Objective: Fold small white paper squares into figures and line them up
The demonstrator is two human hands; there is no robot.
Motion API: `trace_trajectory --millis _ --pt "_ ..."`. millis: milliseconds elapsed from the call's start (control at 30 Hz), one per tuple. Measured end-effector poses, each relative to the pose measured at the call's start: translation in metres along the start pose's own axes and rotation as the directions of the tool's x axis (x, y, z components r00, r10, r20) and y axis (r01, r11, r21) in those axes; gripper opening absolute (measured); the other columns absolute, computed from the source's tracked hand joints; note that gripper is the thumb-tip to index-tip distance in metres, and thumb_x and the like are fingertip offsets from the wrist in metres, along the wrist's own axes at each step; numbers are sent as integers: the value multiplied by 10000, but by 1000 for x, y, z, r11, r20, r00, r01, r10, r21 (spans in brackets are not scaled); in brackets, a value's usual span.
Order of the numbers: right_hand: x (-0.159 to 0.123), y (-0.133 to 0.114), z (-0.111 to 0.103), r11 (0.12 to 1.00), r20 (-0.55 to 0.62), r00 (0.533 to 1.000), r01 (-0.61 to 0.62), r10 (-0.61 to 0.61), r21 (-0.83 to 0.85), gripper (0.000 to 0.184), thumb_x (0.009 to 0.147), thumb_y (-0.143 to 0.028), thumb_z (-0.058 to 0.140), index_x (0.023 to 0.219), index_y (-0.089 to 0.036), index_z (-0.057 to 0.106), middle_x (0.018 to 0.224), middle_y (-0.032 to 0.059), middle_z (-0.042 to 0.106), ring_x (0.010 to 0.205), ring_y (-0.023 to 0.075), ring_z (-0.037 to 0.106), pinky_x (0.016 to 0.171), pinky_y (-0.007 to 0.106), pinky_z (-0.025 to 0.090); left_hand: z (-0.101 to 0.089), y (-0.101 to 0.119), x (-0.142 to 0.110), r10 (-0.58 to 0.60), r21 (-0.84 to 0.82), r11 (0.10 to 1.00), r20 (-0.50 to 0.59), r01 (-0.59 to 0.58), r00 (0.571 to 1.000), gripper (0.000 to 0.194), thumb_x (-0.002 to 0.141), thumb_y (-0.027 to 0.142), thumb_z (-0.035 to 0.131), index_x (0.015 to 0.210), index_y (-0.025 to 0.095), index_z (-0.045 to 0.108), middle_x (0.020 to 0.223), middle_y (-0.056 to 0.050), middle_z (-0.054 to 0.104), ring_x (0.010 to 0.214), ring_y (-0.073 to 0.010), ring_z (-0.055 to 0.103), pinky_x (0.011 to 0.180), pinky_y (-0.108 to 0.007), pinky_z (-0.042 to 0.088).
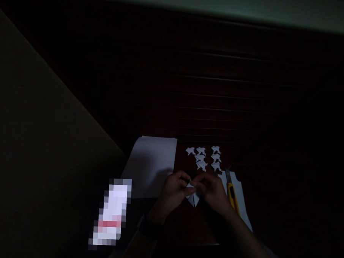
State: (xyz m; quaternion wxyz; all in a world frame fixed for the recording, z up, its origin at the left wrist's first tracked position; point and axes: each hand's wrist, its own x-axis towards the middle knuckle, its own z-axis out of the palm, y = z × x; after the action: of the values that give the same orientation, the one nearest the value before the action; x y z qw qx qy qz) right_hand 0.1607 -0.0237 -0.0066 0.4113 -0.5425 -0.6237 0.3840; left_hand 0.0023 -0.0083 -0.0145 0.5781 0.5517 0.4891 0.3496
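Note:
Between my two hands is a small folded piece of white paper (193, 199), its pointed end toward me. My left hand (175, 190) pinches its far left edge with thumb and fingers. From the other side my right hand (210, 189) grips the same paper, fingertips close to those of the left. The upper part of the paper is hidden behind my fingers. Just beyond my hands lie several small folded white paper figures (200, 157), grouped in columns on the dark table (190, 232).
White paper sheets (150, 158) lie left of my hands. On the right, a yellow utility knife (232, 194) rests on more white paper (244, 197). A blurred-out bright screen (113, 210) is at lower left. A pale wall (32, 119) rises on the left. The scene is very dark.

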Motion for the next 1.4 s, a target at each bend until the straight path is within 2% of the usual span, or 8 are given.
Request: trace_trajectory --millis 133,467,633,733,900,1100,1233,1400 --pt "3 2 -1 991 11 998 -63 62 122 44 720 -165 635 742 -190 606 718 -6 622 688 147 577 637 251 450 -1 3 -2 -14 -7 1000 19 14 1000 286 599 214 737 817 186 555 521 65 561 479 -107 541 453 -193 353" --pt "4 4 -9 994 39 999 -20 16 108 163 687 -151 650 717 -197 496 679 -33 522 621 117 492 560 225 411 -3 5 -5 1 15 1000 94 -2 996 278 645 251 728 860 185 564 555 43 599 506 -119 572 461 -199 365" --pt "7 7 -14 996 36 999 -27 24 90 156 687 -202 681 717 -187 528 673 -23 533 617 123 500 544 227 411 -11 13 -4 44 -2 999 135 -44 990 157 714 235 663 850 168 624 783 -43 695 748 -178 653 655 -264 477" --pt "7 8 -14 997 40 999 -28 25 70 149 693 -202 679 703 -186 532 668 -27 537 610 120 499 543 225 405 -12 16 -4 75 38 996 98 -79 992 104 737 224 631 807 162 676 832 -64 704 791 -187 649 718 -283 483" --pt "6 9 -13 999 89 996 -24 21 35 124 706 -192 663 722 -189 541 674 -29 542 607 116 499 523 214 389 -9 7 -5 90 154 983 43 -95 995 129 755 212 585 785 180 707 797 -54 712 750 -195 639 646 -275 469" --pt "5 9 -14 998 124 991 -46 42 31 144 698 -160 660 753 -196 531 701 -31 545 613 115 504 526 212 392 -9 4 -6 101 181 977 58 -110 993 158 755 165 546 763 186 702 785 -44 710 744 -189 636 655 -273 461" --pt "5 8 -15 999 137 990 -34 35 -9 153 699 -138 641 745 -201 511 697 -37 535 610 113 496 521 208 378 -10 8 -6 103 179 976 107 -121 989 151 774 188 546 798 174 694 815 -52 704 762 -183 629 670 -264 456" --pt "4 9 -15 997 166 986 -10 22 -72 175 697 -92 600 757 -208 483 680 -49 516 593 106 475 511 203 349 -7 10 -5 109 259 953 187 -157 976 243 835 340 506 814 170 678 759 -28 677 693 -154 589 601 -234 413"
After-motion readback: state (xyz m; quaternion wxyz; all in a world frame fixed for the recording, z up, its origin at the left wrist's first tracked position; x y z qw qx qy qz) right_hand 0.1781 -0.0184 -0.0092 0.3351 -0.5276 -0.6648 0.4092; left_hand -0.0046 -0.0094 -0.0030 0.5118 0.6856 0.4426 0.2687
